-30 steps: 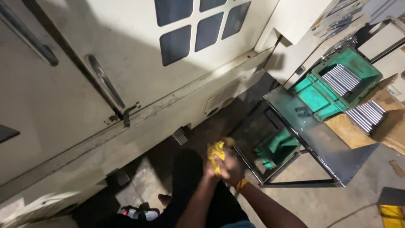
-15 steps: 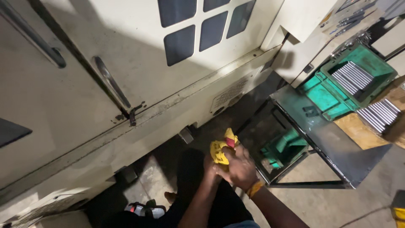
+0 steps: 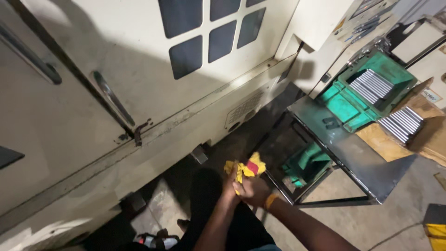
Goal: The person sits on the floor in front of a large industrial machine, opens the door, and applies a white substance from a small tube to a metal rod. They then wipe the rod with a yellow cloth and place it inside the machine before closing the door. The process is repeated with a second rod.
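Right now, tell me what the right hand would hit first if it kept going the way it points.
The right hand already grips the crumpled yellow cloth. Beyond that, probably the cream metal machine base panel, though depth is hard to judge.

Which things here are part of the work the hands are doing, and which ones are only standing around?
In use:
- yellow rag, bunched
- left hand and right hand, both closed on it

Standing by:
- cream machine, doors shut
- green crate of metal rods
- steel stand
- cardboard box
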Available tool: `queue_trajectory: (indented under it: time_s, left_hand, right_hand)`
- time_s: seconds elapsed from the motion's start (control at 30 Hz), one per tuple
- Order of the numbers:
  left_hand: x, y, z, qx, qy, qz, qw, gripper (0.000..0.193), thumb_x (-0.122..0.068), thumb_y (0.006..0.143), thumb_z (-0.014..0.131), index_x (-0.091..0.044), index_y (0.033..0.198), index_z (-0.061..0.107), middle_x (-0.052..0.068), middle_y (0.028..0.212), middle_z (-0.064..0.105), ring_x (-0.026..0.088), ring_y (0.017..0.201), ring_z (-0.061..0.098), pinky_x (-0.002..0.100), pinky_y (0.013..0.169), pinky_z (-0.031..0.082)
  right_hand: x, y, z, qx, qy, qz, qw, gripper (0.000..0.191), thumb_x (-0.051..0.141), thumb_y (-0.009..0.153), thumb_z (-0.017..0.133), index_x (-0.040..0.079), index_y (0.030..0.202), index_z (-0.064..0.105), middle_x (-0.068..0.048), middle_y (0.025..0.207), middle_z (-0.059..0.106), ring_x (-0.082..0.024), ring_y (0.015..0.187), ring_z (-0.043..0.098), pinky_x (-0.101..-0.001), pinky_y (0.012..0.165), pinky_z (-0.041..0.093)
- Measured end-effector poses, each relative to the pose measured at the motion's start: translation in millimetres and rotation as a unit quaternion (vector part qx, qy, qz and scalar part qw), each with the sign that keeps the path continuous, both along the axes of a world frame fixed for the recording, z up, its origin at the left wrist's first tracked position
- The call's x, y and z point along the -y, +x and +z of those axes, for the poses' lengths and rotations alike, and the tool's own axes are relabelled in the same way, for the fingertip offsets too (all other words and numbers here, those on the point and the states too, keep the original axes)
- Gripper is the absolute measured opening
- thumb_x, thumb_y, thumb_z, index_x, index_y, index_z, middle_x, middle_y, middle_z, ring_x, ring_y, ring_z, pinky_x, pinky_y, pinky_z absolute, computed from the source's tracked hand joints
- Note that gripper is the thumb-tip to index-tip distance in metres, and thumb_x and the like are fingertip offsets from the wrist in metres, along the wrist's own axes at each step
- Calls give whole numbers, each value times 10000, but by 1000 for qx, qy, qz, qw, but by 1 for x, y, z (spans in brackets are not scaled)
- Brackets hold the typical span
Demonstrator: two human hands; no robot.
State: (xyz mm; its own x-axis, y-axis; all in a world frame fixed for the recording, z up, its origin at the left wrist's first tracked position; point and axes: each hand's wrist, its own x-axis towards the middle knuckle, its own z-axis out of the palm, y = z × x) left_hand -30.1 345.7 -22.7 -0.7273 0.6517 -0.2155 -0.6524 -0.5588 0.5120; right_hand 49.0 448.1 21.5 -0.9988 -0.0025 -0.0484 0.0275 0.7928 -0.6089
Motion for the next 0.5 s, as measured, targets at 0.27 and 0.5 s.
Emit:
queue_trajectory:
  time_s: [0.27,0.5]
  left_hand:
    - [-4,-1,5,54,-96,156,982,353,-374,997,612,-82,1195,586,77,1040,675,193,901,667,315,783,556]
    - [1,-5,1,5,64,98,993,378,-401,1129,507,-47,1239,583,119,1138,671,236,996,668,367,870,562]
  right_hand:
    - [40,3,4,-135,175,-126,967,436,494,948,599,94,843,738,-156,665,699,-360,598,696,-478,562,556]
    - [43,18,54,-330,257,-21,908,261,320,1074,543,118,1063,707,-123,954,747,-303,844,761,-405,693,578]
